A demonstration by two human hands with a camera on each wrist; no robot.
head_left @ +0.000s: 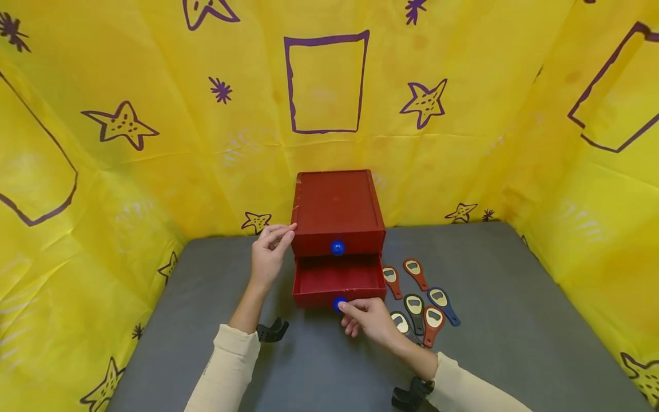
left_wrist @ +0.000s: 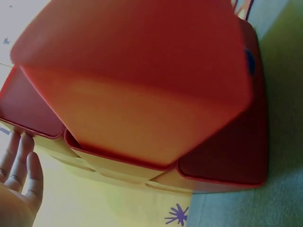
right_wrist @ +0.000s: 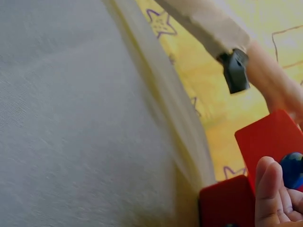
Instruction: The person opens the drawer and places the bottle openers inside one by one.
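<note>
A red two-drawer cabinet [head_left: 337, 200] stands at the middle of the table's far side. Its upper drawer, with a blue knob [head_left: 337, 248], is closed. The lower drawer [head_left: 338, 277] is partly pulled out, and its red floor shows. My right hand [head_left: 373, 320] pinches the blue knob [head_left: 338, 304] of that lower drawer between thumb and forefinger. At the cabinet's upper left edge, my left hand [head_left: 269, 254] touches the side with its fingertips. In the left wrist view, that hand's fingers [left_wrist: 21, 161] are fairly straight against the red casing.
Several bottle openers, among them a red one [head_left: 434, 325], a blue one [head_left: 444, 305] and a black one [head_left: 414, 312], lie to the cabinet's right beside my right hand. Yellow cloth walls [head_left: 463, 166] with purple drawings enclose the grey table [head_left: 515, 320].
</note>
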